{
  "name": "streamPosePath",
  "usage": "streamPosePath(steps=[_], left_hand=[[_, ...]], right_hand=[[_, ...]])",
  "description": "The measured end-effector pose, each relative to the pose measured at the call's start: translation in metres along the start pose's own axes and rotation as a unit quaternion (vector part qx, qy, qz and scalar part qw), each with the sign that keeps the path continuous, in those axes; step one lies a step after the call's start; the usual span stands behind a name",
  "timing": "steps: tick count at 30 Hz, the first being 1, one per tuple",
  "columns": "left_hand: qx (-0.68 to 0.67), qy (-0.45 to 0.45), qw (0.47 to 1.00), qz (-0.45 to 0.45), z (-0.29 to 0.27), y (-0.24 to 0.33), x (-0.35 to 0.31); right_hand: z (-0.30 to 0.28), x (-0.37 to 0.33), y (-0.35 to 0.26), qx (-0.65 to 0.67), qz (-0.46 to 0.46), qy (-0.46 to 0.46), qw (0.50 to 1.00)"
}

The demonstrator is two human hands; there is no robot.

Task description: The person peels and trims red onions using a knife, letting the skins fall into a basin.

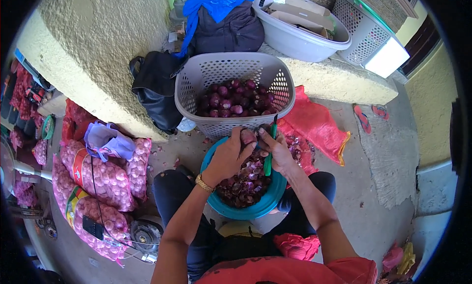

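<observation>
My left hand (227,155), with a gold watch at the wrist, is closed on a red onion (248,136). A green-handled knife (268,164) is in my closed right hand (280,154), its dark blade pointing up beside the onion. The right fingertips come close to the onion; whether they touch it I cannot tell. Both hands are over a blue basin (280,188) of purple onion skins (246,181). Just beyond stands a grey perforated basket (236,60) partly filled with peeled red onions (231,99).
Net sacks of onions (98,173) lie at the left, with a purple bag (109,142) on top. A red mesh sack (314,119) is right of the basket. Bags (228,31) and a white tub (300,45) sit behind. Slippers (363,119) lie at the right.
</observation>
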State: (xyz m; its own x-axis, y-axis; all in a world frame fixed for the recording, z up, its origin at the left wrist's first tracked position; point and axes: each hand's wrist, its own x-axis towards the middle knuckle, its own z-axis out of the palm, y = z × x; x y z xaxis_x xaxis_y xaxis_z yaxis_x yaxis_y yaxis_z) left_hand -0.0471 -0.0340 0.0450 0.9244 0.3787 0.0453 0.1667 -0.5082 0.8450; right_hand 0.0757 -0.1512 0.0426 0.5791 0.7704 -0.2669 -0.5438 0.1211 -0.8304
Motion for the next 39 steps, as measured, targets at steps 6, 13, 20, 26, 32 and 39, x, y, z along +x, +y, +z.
streamPosePath(steps=[6, 13, 20, 26, 32, 39], left_hand=[[0.021, 0.063, 0.995, 0.077, 0.014, -0.012, 0.002], [0.087, 0.066, 0.990, 0.088, 0.015, -0.015, 0.003], [0.095, 0.046, 0.990, 0.089, 0.012, -0.012, 0.001], [0.071, 0.063, 0.989, 0.116, 0.011, -0.018, 0.001], [0.051, 0.067, 0.992, 0.094, 0.010, -0.019, 0.000], [0.080, 0.068, 0.992, 0.072, 0.005, -0.017, 0.003]], right_hand=[[-0.008, 0.003, 0.017, 0.183, 0.081, 0.017, 0.980], [-0.006, 0.001, 0.021, 0.192, 0.058, 0.034, 0.979], [-0.009, -0.002, 0.023, 0.169, 0.058, 0.035, 0.983], [-0.004, -0.008, 0.010, 0.068, 0.027, 0.014, 0.997], [-0.009, -0.007, 0.008, 0.001, 0.039, 0.017, 0.999], [-0.035, 0.002, 0.045, -0.552, -0.532, 0.100, 0.635]])
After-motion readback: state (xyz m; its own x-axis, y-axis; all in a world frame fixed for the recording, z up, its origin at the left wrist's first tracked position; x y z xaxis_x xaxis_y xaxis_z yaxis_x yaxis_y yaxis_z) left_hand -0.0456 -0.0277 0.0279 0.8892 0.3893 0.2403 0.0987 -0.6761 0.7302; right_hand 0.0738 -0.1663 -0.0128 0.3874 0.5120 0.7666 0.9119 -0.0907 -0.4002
